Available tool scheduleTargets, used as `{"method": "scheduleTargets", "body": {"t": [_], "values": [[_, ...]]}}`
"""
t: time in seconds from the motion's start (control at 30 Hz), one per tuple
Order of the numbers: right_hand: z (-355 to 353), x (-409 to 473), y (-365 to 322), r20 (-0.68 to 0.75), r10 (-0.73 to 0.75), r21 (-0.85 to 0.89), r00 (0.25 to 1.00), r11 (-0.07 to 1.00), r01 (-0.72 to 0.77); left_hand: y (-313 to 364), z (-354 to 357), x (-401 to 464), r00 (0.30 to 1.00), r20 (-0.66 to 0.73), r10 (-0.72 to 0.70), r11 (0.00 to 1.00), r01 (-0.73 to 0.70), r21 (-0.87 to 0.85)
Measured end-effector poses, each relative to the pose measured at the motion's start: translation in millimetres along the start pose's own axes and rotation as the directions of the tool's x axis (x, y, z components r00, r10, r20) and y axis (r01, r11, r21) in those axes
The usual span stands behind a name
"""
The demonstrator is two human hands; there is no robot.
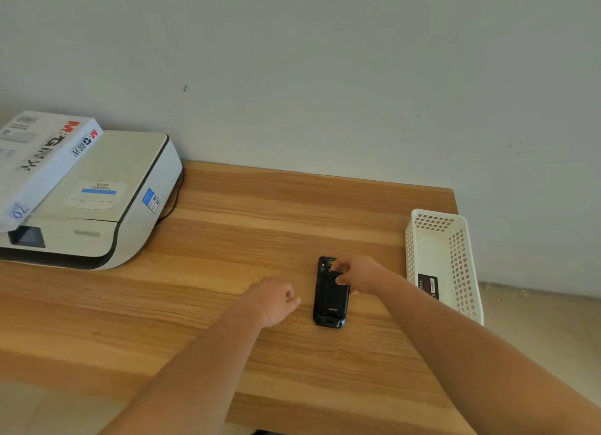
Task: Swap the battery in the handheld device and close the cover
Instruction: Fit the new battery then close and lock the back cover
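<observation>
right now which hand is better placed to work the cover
Right. The right hand already pinches the cover at the device's top end; the left hand rests curled on the table beside it.

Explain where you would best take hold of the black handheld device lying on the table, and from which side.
Grip the handheld device across its long side edges near the lower end, from above: it lies flat, back up, and the right hand is already at its upper end.
</observation>
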State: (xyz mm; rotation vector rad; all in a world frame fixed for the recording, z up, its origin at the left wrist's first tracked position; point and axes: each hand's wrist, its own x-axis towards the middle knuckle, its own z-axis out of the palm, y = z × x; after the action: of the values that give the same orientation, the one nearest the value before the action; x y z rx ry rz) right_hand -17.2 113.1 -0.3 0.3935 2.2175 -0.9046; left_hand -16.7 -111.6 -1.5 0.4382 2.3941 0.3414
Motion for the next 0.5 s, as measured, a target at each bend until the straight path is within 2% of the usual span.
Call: {"method": "scheduleTargets", "body": {"t": [0.2, 0.5], "values": [[7, 4, 2, -0.058, -0.022, -0.063, 0.998, 0.998, 0.018, 0, 1, 2, 1.000, 0.005, 0.016, 0.999, -0.016, 0.029], [15, 5, 5, -0.069, -0.065, -0.145, 0.996, 0.988, 0.054, -2, 2, 6, 0.999, 0.019, 0.029, 0.997, -0.030, 0.071]]}}
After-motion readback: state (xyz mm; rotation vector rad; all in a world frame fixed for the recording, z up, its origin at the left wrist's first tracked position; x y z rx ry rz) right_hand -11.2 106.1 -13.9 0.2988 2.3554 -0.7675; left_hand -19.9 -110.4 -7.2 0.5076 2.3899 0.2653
